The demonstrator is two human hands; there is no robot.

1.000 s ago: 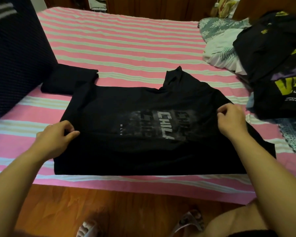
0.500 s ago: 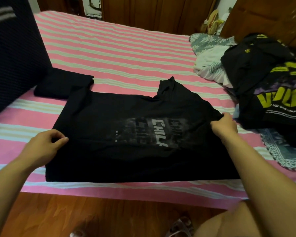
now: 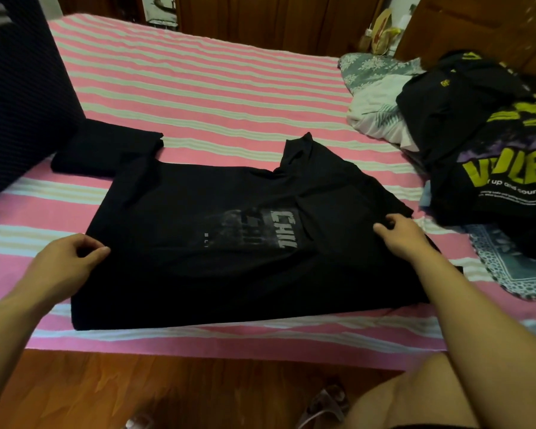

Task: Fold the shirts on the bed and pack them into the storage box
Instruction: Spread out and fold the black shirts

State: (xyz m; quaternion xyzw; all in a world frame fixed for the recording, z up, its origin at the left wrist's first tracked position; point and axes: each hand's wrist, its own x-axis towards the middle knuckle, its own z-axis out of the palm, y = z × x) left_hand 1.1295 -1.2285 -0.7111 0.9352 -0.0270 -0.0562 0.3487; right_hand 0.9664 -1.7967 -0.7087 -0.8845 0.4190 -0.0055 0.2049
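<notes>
A black shirt (image 3: 217, 258) with a grey print lies spread flat near the front edge of the pink striped bed (image 3: 214, 97). My left hand (image 3: 65, 261) pinches the shirt's left edge. My right hand (image 3: 399, 232) grips a fold of its right side and holds it over the print, so part of the lettering is covered. A folded black shirt (image 3: 106, 150) lies behind on the left, beside the dark mesh-patterned storage box (image 3: 19, 97).
A heap of unfolded dark shirts (image 3: 489, 156), one with yellow lettering, lies on the right over grey and white patterned cloths (image 3: 375, 88). A wooden wall and door stand behind the bed. Wooden floor and my sandalled feet are below the bed's edge.
My right hand has drawn the shirt's right side inward to the left, folding it over the print. My left hand stays on the left edge. The camera has shifted a little.
</notes>
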